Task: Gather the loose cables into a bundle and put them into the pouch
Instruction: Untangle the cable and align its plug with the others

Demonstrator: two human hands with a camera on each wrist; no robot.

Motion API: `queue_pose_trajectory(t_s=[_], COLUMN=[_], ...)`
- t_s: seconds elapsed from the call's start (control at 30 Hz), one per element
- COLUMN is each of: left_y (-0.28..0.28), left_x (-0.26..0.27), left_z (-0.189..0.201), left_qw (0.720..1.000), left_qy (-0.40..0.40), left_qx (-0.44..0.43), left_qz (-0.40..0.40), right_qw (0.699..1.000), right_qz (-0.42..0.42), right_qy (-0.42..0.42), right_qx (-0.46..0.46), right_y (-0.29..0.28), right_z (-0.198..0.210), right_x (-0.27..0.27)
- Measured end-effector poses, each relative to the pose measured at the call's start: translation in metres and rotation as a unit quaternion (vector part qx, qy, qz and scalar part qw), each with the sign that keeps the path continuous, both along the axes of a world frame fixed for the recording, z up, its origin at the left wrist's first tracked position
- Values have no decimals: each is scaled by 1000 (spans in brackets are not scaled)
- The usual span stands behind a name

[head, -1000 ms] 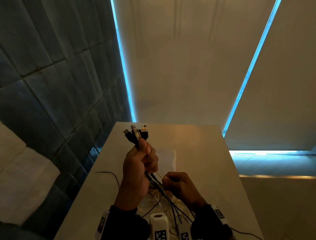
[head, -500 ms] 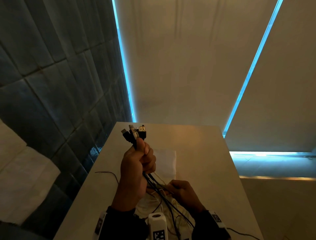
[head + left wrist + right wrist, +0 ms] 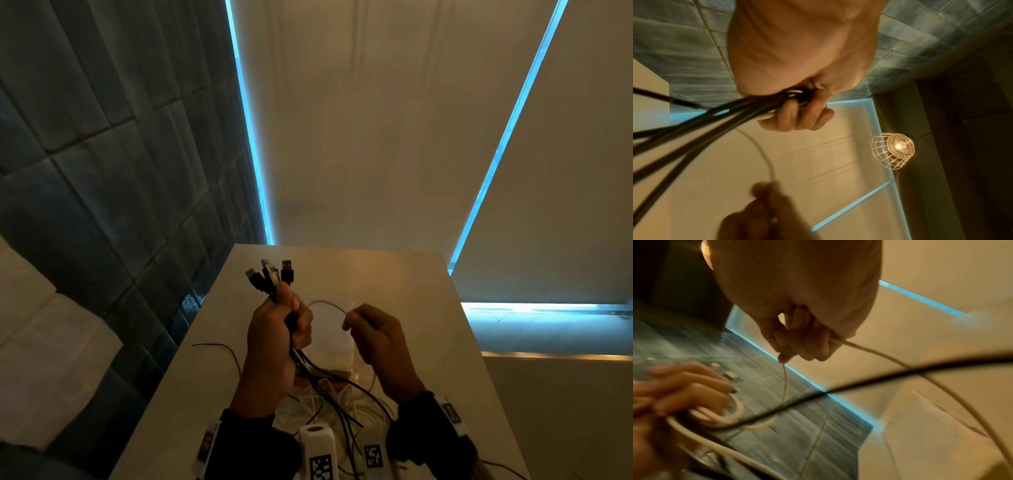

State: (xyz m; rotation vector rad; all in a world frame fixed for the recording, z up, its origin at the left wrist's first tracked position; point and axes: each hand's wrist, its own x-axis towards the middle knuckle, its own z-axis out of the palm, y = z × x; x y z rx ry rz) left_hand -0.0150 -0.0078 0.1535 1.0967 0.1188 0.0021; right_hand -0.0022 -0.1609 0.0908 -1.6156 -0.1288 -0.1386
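At the left of the head view a dark tiled wall (image 3: 102, 192) fills the frame, with a blue light strip (image 3: 250, 137) along its right edge. Below it the pale table (image 3: 428, 308) runs up the middle.

My left hand (image 3: 274, 342) is raised just left of centre, fingers curled tight round a bundle of cables (image 3: 301, 363). The plug ends (image 3: 270, 274) fan out above my thumb, and the black cords trail down out of my fist toward the bottom edge. In the left wrist view my fingers (image 3: 797, 116) wrap right round the dark cords.

A thin black cable (image 3: 219, 347) lies loose on the table, left of my wrist.

Between my hands a white cable (image 3: 329, 305) arcs from my left fist across to my right hand (image 3: 380, 342), which pinches it between thumb and fingertips. In the right wrist view that cord passes through my curled fingers (image 3: 809, 337) and sweeps off to the lower right.

Behind and between my hands, the pale pouch (image 3: 332, 339) lies flat on the table, centre of frame. More white cable sits heaped at the bottom centre, near my wrists.
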Motion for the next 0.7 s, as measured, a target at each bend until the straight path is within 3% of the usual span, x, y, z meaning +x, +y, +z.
queue_pose_trajectory(t_s=[0.1, 0.23, 0.5, 0.7], left_y=[-3, -3, 1, -3], left_x=[1, 2, -1, -2], left_z=[-3, -4, 2, 5], left_qw=[999, 996, 994, 994], left_qy=[23, 32, -1, -59], left_qx=[45, 65, -106, -92], left_qz=[17, 46, 28, -31], right_qw=[997, 991, 984, 983], right_qz=[47, 104, 179, 162], right_qy=[-63, -76, 16, 78], right_qx=[27, 26, -10, 30], right_y=[7, 15, 13, 11], right_z=[29, 39, 22, -10], right_x=[-8, -16, -17, -13])
